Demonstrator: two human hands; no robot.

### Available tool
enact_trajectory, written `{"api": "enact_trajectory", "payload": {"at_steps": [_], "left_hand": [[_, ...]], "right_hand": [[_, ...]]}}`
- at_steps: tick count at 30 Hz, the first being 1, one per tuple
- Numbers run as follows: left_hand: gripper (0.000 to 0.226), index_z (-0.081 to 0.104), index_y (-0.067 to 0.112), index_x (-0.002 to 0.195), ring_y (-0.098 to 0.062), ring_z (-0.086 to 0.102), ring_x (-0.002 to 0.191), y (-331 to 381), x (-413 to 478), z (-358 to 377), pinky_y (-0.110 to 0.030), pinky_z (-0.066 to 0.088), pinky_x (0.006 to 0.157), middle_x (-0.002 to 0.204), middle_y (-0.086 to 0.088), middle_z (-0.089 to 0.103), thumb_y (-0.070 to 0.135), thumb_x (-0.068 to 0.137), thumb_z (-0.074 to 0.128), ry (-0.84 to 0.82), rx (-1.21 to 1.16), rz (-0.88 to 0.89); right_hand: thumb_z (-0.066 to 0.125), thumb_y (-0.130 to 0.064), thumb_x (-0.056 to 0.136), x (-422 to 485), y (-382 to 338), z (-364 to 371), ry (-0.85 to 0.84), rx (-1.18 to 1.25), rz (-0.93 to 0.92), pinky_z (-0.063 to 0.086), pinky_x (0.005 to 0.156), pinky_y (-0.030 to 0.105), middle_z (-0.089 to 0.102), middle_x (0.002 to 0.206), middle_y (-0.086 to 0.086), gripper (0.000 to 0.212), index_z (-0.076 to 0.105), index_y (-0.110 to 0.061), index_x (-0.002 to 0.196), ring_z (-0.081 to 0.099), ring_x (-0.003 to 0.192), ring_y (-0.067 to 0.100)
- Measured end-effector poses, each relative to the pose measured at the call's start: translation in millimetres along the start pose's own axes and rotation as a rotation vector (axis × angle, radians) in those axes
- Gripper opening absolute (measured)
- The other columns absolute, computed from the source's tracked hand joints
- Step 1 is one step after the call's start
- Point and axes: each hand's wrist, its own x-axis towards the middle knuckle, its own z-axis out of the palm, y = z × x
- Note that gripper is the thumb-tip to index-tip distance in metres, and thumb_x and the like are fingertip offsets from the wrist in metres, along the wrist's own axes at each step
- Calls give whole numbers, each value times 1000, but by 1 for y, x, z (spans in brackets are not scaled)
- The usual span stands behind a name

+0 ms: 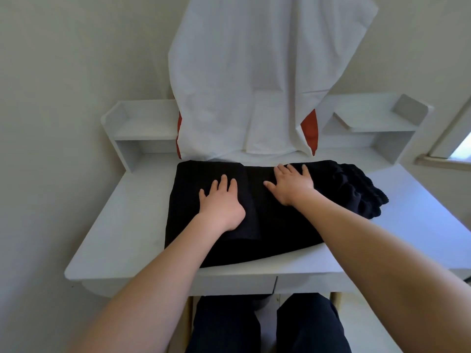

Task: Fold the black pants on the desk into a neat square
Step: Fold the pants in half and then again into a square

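The black pants (277,225) lie across the middle of the white desk (109,230), partly folded. A folded-over flap covers their left part, and a bunched, ruffled end sticks out at the right. My left hand (220,203) rests flat on the folded left flap, fingers spread. Palm down, my right hand (290,184) presses the middle of the pants near their far edge. Neither hand grips the cloth.
A white sheet (254,72) hangs over something red at the back of the desk, its hem touching the desktop just behind the pants. Small white shelves (142,128) stand at the back left and back right. My legs show under the desk's front edge.
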Motion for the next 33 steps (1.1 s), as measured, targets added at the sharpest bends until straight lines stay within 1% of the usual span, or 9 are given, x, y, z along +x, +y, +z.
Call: {"api": "enact_trajectory", "payload": {"at_steps": [3, 6, 9, 14, 17, 22, 26, 31, 33], "left_hand": [[59, 34, 13, 147, -33, 33, 137, 4, 2, -10, -52, 30, 110, 152, -13, 33, 30, 91, 38, 151, 1, 4], [43, 56, 13, 127, -30, 51, 113, 7, 20, -26, -41, 42, 93, 124, -11, 55, 35, 93, 42, 441, 26, 72], [40, 55, 14, 129, -28, 50, 116, 10, 52, -38, -40, 40, 97, 127, -9, 54, 34, 97, 42, 454, 81, 144], [42, 57, 17, 125, -27, 52, 120, 26, 94, -43, -53, 27, 110, 128, -5, 58, 42, 102, 33, 87, 297, 56], [43, 55, 19, 128, -29, 49, 124, 31, 107, -42, -57, 23, 111, 134, -6, 55, 42, 97, 38, -18, 333, -19], [45, 52, 19, 131, -31, 51, 122, 34, 120, -44, -55, 31, 106, 131, -6, 56, 38, 90, 51, -5, 294, -45], [28, 56, 18, 118, -29, 55, 114, 33, 125, -44, -55, 33, 102, 121, -5, 61, 25, 91, 52, 44, 226, -14], [17, 61, 21, 108, -23, 60, 98, 34, 120, -22, -45, 32, 97, 99, 2, 62, 24, 93, 56, 227, 363, 29], [17, 62, 22, 108, -23, 59, 99, 35, 113, -20, -44, 32, 98, 100, 2, 63, 24, 92, 57, 293, 390, 24]], "right_hand": [[37, -37, 101, 6, -11, -17, 191, 63, -53, 15, 118, 49, 49, 142, 7, 45, 46, -11, 136, 36, 138, 23], [45, -34, 99, 2, -18, -24, 208, 93, -125, 16, 118, 49, 40, 150, 6, 51, 37, -12, 144, 27, 144, 23], [41, -37, 100, -10, -29, -16, 124, 105, -144, 11, 121, 48, 20, 161, 8, 61, 23, -10, 152, 12, 150, 24], [28, -41, 102, -36, -42, 8, 13, 154, -120, 4, 121, 49, 1, 164, 8, 65, 7, -10, 156, -1, 151, 25], [19, -47, 101, -46, -39, 21, 20, 129, -134, 0, 121, 51, -3, 164, 6, 66, 3, -14, 156, -5, 151, 24], [13, -53, 99, -51, -35, 29, 78, 121, -152, -3, 121, 50, -3, 164, 4, 68, 0, -17, 156, -7, 151, 23], [13, -54, 99, -52, -36, 31, 99, 123, -150, -3, 120, 51, -2, 165, 4, 69, 1, -18, 156, -6, 151, 23], [14, -56, 98, -69, -32, 29, 26, 114, -180, -5, 118, 57, -9, 164, 5, 70, -4, -22, 155, -12, 150, 27], [14, -57, 98, -78, -30, 28, -14, 106, -193, -6, 118, 58, -12, 164, 4, 70, -6, -23, 155, -14, 149, 28]]}}
